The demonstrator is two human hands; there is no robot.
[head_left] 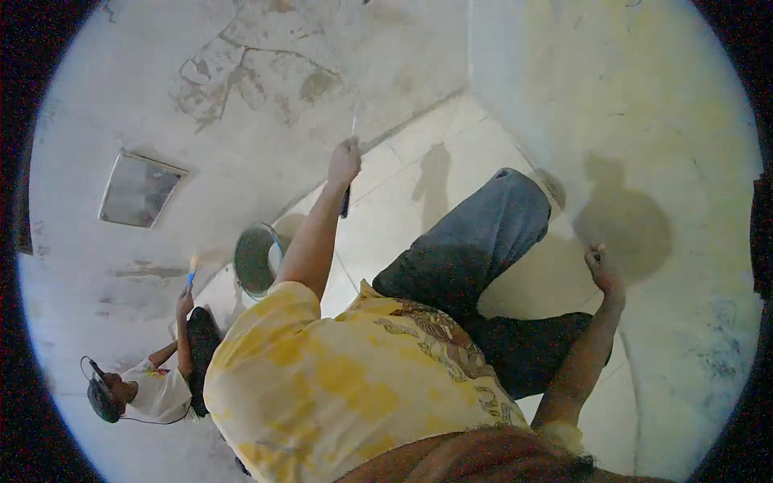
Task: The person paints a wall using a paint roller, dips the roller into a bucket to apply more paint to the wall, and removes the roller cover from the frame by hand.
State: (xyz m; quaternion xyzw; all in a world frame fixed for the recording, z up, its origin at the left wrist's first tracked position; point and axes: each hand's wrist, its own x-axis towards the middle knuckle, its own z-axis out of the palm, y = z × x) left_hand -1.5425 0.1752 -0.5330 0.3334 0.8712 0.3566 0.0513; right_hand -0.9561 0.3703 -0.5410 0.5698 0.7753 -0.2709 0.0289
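In the head view, our left hand (345, 163) grips a thin tool (346, 203) by its dark handle, its tip near the left wall (266, 157). Our right hand (604, 271) is curled closed beside the right wall (684, 161); we cannot tell whether it holds anything. A bucket (253, 251) stands left of our left forearm; farther left, another person (165, 392) holds a blue-handled brush (192, 276).
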